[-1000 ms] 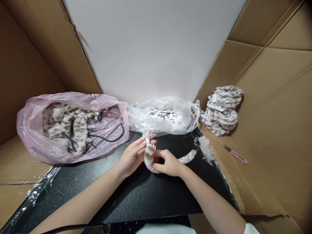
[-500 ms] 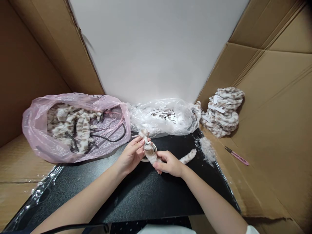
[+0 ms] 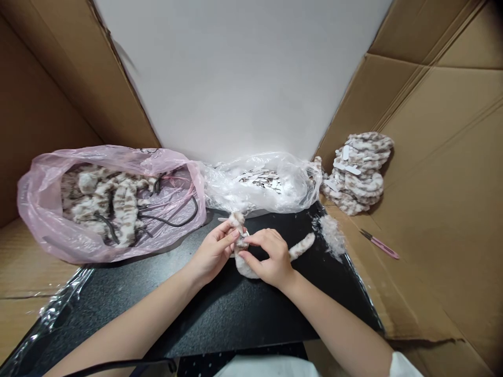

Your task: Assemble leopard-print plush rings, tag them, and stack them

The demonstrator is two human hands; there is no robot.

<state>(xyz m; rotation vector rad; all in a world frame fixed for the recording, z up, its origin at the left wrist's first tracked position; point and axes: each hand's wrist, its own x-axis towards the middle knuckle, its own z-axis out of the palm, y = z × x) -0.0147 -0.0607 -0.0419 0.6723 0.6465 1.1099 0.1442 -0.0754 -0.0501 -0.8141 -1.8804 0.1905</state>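
Note:
Both hands are on a furry white-and-brown plush piece over the front middle of the table. My left hand pinches its upper part between thumb and fingers, and a thin pale tip pokes out past the fingertips. My right hand is closed on the piece from the right, thumb and forefinger at its middle. What lies between those fingertips is partly hidden. A tail-like furry strip sticks out beyond the right hand; whether it joins the held piece cannot be seen.
On the left, a pink plastic bag holds furry pieces and dark cords. Behind the hands lies a clear bag of white flat strips. At right are loose fluff, stacked furry pieces and pink-handled thread snips. Cardboard walls flank the table.
My right hand has shifted up along the plush piece, from its lower part to near my left fingertips. The lower part now hangs more upright. The view has moved slightly.

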